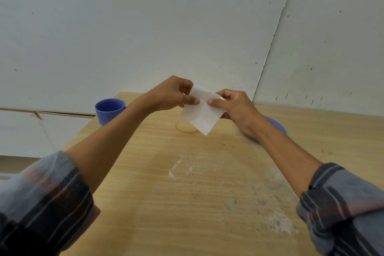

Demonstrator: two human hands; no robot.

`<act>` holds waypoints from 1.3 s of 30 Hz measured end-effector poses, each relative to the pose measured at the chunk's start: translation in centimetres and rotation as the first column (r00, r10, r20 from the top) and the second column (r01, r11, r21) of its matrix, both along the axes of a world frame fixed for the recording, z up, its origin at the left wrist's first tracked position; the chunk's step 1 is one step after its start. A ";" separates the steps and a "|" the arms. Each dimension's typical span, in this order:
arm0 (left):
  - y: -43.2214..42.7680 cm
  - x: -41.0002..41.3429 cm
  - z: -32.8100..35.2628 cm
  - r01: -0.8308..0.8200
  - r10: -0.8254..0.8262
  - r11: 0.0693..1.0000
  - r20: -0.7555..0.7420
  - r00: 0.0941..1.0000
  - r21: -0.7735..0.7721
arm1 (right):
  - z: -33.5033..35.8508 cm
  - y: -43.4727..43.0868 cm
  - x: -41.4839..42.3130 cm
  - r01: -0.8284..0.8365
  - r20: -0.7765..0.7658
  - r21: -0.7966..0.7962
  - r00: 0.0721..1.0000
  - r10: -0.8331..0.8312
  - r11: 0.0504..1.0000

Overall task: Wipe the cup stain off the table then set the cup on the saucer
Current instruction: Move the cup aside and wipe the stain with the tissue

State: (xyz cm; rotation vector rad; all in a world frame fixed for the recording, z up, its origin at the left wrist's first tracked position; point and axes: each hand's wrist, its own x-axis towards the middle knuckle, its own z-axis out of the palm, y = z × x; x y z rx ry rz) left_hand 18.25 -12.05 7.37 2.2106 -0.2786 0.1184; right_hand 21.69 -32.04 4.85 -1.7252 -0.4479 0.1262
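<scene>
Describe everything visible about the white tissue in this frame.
The tissue is a white, thin, soft-looking paper sheet, apparently folded into a rough rectangle. It hangs tilted in the air above the table, one corner pointing down over the ring stain. The left hand and the right hand pinch its upper part; nothing else touches it.
</scene>
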 end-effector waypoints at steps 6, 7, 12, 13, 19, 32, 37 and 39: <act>0.7 2.1 -1.5 -0.029 0.030 0.999 0.012 0.999 -0.025 | -1.1 1.1 1.9 -0.048 0.091 -0.117 0.994 0.059 0.992; 0.8 2.6 -1.9 -0.047 0.047 0.998 0.023 0.999 -0.031 | -1.2 1.2 2.5 -0.031 0.112 -0.149 0.993 0.048 0.988; 3.3 4.6 -5.1 -0.171 0.170 0.985 0.058 0.984 0.015 | -1.6 1.1 6.9 0.154 0.261 -0.344 0.963 -0.063 0.926; 3.9 4.9 -6.1 -0.208 0.204 0.977 0.069 0.976 0.043 | -1.6 1.2 7.8 0.229 0.322 -0.373 0.941 -0.107 0.899; 6.3 5.7 -12.3 -0.369 0.343 0.908 0.151 0.927 0.198 | -3.6 2.8 11.6 0.410 0.482 -0.412 0.856 -0.187 0.814; 6.5 5.3 -14.2 -0.379 0.316 0.843 0.219 0.923 0.382 | -9.8 3.1 5.8 -0.056 0.192 -0.851 0.892 0.410 0.522; 6.1 4.8 -14.2 -0.382 0.314 0.829 0.225 0.922 0.408 | -10.2 0.7 1.9 -0.078 0.202 -0.862 0.853 0.481 0.501; 6.0 4.7 -14.2 -0.381 0.312 0.826 0.226 0.923 0.415 | -10.3 -0.4 1.2 -0.103 0.184 -0.873 0.835 0.518 0.476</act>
